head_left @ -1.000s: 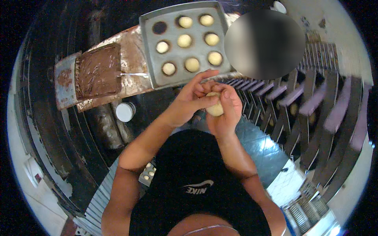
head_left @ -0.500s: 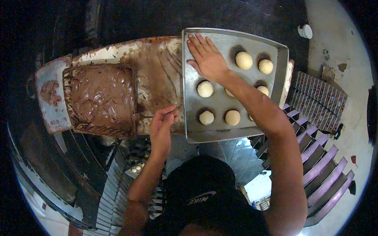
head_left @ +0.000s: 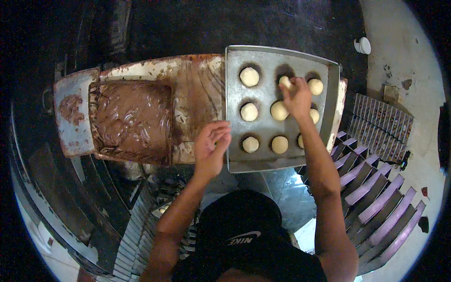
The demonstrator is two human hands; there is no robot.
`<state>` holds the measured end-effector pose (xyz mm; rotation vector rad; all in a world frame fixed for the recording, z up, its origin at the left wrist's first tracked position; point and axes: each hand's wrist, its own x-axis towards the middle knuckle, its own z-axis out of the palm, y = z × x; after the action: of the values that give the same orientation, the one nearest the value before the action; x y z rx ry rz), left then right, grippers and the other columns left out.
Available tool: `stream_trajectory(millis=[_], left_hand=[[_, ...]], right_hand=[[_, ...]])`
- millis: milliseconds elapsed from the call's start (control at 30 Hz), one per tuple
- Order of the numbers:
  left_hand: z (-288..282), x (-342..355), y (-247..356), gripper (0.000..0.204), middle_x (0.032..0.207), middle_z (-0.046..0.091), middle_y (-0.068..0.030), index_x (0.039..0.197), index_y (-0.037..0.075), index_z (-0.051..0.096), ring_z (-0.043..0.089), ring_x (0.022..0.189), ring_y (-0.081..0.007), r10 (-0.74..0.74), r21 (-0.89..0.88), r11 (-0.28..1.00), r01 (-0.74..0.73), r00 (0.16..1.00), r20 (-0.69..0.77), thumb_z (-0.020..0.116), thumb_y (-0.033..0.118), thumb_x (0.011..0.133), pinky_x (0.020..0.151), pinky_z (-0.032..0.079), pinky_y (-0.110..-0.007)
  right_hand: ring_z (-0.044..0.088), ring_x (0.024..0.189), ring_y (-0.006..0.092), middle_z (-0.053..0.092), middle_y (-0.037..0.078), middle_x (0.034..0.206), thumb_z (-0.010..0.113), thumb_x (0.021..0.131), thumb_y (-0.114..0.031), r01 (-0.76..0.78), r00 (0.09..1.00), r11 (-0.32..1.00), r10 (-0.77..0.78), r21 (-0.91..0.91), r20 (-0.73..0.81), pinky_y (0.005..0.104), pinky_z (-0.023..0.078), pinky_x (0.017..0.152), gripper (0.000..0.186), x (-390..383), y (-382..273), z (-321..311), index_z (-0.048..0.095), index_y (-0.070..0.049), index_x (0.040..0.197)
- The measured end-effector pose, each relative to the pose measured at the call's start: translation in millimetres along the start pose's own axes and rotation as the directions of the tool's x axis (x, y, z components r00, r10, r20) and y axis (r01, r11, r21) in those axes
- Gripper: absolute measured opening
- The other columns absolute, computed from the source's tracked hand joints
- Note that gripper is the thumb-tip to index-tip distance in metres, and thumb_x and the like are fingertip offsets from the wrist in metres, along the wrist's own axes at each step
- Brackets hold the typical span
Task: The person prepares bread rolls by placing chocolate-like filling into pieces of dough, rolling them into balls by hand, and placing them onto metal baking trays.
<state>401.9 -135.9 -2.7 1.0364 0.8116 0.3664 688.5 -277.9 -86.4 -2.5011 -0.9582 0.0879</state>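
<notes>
A shallow metal tray (head_left: 263, 162) holds several round pale dough balls in rows. My right hand (head_left: 299, 98) reaches over it, its fingers and thumb closed around a dough ball (head_left: 285, 83) in the far middle, which they partly cover. Just nearer than that hand lies another dough ball (head_left: 279, 111). At the far left corner sits a dough ball (head_left: 249, 76) with nothing over it. My left hand (head_left: 210, 149) hovers at the tray's left edge, fingers loosely bent and thumb apart, holding nothing. My right forearm hides part of the near right ball.
To the left, a rectangular pan of glossy brown chocolate spread (head_left: 134, 122) lies on the smeared worktop (head_left: 197, 94), beside a stained metal sheet (head_left: 70, 108). Stacked purple-edged trays (head_left: 376, 202) and a slatted grate (head_left: 383, 127) stand at the right. A white bucket (head_left: 362, 45) is beyond.
My right hand has left the tray's far left corner, where it lay flat, for the far middle ball. The corner ball now shows. My left hand has come closer to the tray's edge.
</notes>
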Motion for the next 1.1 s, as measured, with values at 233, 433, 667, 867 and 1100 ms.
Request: stream_trajectory(millis=[233, 433, 667, 867, 1100], left_hand=[[80, -59, -9, 0.012, 0.088, 0.067, -0.0157, 0.095, -0.002, 0.069, 0.066, 0.078, -0.0208, 0.585, 0.532, 0.663, -0.526, 0.808, 0.070, 0.068, 0.010, 0.093, 0.062, 0.049, -0.033], [44, -165, -23, 0.024, 0.088, 0.070, -0.0064, 0.100, -0.001, 0.070, 0.064, 0.075, -0.0141, 0.127, 0.192, 0.970, -0.150, 0.984, 0.125, 0.079, 0.018, 0.087, 0.066, 0.051, -0.032], [-44, -255, -46, 0.065, 0.120, 0.070, -0.0072, 0.123, 0.002, 0.066, 0.066, 0.105, -0.0127, -0.032, 0.145, 0.989, 0.012, 0.990, 0.136, 0.097, 0.015, 0.067, 0.095, 0.053, -0.032], [-113, -246, 6, 0.055, 0.125, 0.069, -0.0068, 0.125, 0.002, 0.065, 0.065, 0.105, -0.0113, 0.383, 0.257, 0.899, -0.354, 0.921, -0.070, 0.089, 0.004, 0.076, 0.095, 0.053, -0.029], [-256, -216, 4, 0.060, 0.120, 0.072, -0.0124, 0.128, 0.002, 0.065, 0.070, 0.108, -0.0206, 0.261, 0.266, 0.942, -0.207, 0.947, -0.189, 0.084, -0.003, 0.071, 0.096, 0.055, -0.033]], right_hand=[[0.054, 0.086, 0.0090, 0.062, -0.001, 0.095, 0.066, 0.101, -0.019, -0.313, 0.884, 0.200, 0.419, 0.928, 0.208, 0.0278, 0.045, 0.074, 0.018, -195, -171, -87, 0.064, -0.001, 0.104], [0.059, 0.070, 0.0170, 0.065, 0.006, 0.081, 0.052, 0.107, -0.037, -0.540, 0.605, -0.220, 0.570, 0.813, 0.556, 0.0351, 0.048, 0.062, 0.046, -254, -197, -138, 0.065, -0.001, 0.082], [0.049, 0.135, 0.0340, 0.054, 0.022, 0.143, 0.071, 0.093, -0.011, 0.121, 0.988, 0.712, -0.155, 0.692, -0.014, 0.0466, 0.036, 0.115, 0.011, -325, -263, -145, 0.064, -0.004, 0.099], [0.061, 0.109, 0.0268, 0.061, 0.015, 0.117, 0.073, 0.091, -0.007, -0.215, 0.965, 0.711, 0.051, 0.669, 0.256, 0.0402, 0.048, 0.097, 0.035, -264, -260, 15, 0.057, -0.002, 0.122], [0.062, 0.105, 0.0425, 0.065, 0.021, 0.110, 0.065, 0.089, -0.004, 0.287, 0.949, 0.934, -0.308, 0.214, 0.071, 0.0495, 0.052, 0.090, 0.031, -200, -244, 127, 0.063, -0.003, 0.120]])
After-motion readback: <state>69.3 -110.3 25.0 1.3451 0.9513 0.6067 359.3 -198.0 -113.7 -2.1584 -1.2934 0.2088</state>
